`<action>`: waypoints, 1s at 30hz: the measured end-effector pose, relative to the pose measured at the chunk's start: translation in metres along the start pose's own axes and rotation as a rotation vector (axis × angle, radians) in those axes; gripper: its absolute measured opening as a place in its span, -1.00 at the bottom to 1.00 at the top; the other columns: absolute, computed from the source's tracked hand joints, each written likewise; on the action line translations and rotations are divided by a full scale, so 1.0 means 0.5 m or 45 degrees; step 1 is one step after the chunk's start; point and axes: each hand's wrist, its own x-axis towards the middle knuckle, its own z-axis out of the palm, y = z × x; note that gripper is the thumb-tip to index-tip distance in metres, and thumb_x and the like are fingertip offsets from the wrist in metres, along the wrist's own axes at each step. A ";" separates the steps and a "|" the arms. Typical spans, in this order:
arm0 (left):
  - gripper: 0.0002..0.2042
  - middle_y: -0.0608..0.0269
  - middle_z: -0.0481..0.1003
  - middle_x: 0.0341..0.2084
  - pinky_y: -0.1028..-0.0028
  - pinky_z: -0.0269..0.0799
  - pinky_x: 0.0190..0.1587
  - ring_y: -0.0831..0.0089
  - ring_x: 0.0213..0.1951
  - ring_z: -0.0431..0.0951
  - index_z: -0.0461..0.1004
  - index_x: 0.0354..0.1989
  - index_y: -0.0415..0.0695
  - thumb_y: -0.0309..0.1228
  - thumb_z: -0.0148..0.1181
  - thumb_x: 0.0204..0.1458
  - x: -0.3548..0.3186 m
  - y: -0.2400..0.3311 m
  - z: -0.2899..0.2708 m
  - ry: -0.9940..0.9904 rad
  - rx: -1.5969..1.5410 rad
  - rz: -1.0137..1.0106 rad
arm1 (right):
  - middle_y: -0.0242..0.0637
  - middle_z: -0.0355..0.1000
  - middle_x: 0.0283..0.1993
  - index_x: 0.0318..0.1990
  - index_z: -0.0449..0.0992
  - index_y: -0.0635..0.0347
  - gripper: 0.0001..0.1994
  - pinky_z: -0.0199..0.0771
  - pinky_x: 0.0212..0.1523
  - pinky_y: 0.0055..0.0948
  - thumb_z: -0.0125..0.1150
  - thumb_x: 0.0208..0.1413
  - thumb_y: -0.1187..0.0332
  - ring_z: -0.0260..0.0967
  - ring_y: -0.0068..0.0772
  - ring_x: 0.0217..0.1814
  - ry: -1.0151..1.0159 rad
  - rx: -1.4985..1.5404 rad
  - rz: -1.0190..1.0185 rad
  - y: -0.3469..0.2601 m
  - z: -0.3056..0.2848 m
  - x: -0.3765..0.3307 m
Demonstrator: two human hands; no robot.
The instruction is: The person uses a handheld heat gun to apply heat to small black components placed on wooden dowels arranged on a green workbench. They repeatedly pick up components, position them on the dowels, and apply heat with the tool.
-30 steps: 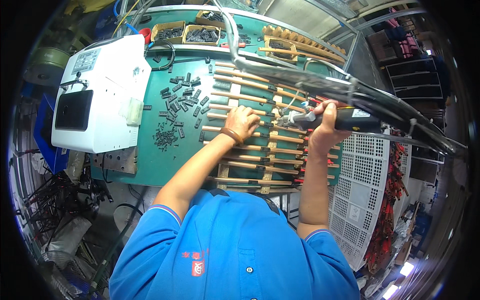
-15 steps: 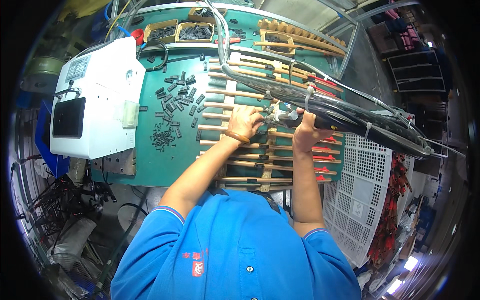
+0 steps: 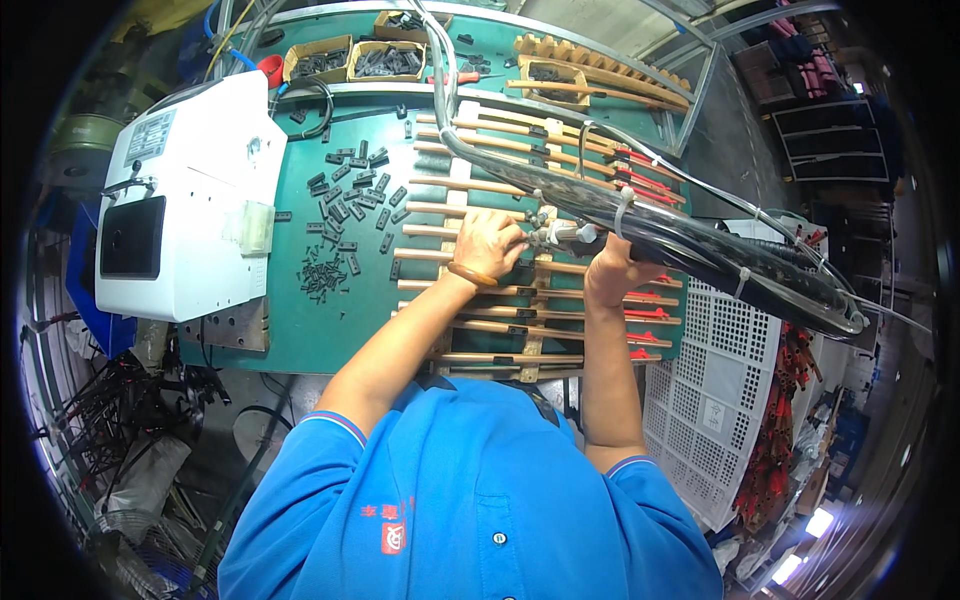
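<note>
My right hand (image 3: 612,272) is wrapped round the handle of a power screwdriver (image 3: 572,233) with a metal nose and thick hoses, lying level and pointing left. Against the tip of that nose, the fingers of my left hand (image 3: 487,248) are closed in a pinch; what they hold is hidden. My left hand rests over a row of copper-coloured rods (image 3: 460,183), which lie crosswise on wooden rails (image 3: 530,345). Small black blocks (image 3: 515,329) sit on the rods, and red pieces (image 3: 645,313) show at their right ends.
Loose black blocks (image 3: 340,205) and a pile of screws (image 3: 323,277) lie on the green table (image 3: 300,335). A white machine (image 3: 190,200) stands left. Boxes of black parts (image 3: 388,62) sit at the back, and a white perforated crate (image 3: 710,390) is at right. A hose bundle (image 3: 700,240) crosses above the rods.
The screwdriver and its hose bundle have dipped slightly, and my right hand has shifted a little lower with them. My left hand keeps its place by the nose.
</note>
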 end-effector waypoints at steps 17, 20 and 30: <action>-0.88 0.40 0.46 -0.36 0.28 0.22 -0.05 0.31 -0.20 0.41 0.55 -0.49 0.02 -0.28 0.33 -0.20 0.003 -0.003 0.006 0.100 -0.002 0.035 | -0.22 0.39 -0.19 -0.19 0.39 0.32 -0.80 0.32 -0.06 -0.39 0.14 -0.01 0.61 0.33 -0.36 -0.22 0.093 -0.044 0.168 -0.028 0.021 -0.001; -0.88 0.40 0.46 -0.35 0.27 0.22 -0.05 0.31 -0.20 0.41 0.55 -0.49 0.02 -0.28 0.33 -0.19 0.003 0.003 -0.001 0.073 0.012 0.035 | -0.22 0.40 -0.23 -0.18 0.37 0.34 -0.80 0.33 -0.11 -0.42 0.15 0.01 0.57 0.34 -0.38 -0.26 0.098 -0.188 0.033 -0.020 0.020 0.001; -0.88 0.40 0.47 -0.35 0.27 0.22 -0.05 0.31 -0.19 0.41 0.54 -0.48 0.01 -0.29 0.32 -0.18 0.004 0.001 -0.002 0.116 -0.044 0.047 | -0.20 0.38 -0.22 -0.14 0.34 0.35 -0.74 0.35 -0.12 -0.40 0.20 -0.01 0.58 0.34 -0.38 -0.25 0.019 -0.189 0.070 -0.017 0.016 -0.002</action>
